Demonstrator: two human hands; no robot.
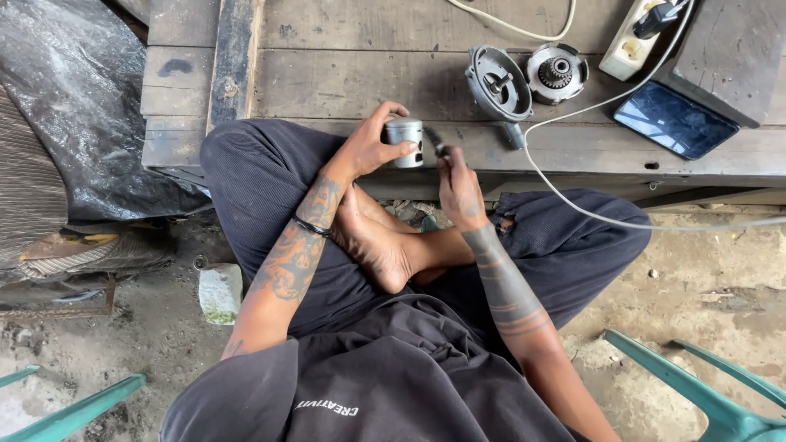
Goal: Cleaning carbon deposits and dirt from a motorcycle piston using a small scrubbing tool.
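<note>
While the left hand (368,147) grips the metal piston (404,141) steady, the right hand's (458,184) fingers clamp a slim tool (435,141) against its side.

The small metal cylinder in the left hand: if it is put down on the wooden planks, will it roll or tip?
The metal cylinder looks round and smooth, so on its side it would probably roll. Upright, it seems squat enough to stand. The left hand grips it easily, so probably not heavy.

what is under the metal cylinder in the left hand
Beneath the metal cylinder, held by the left hand, lie the wooden platform's edge and the person's crossed legs. Its underside is hidden.
</note>
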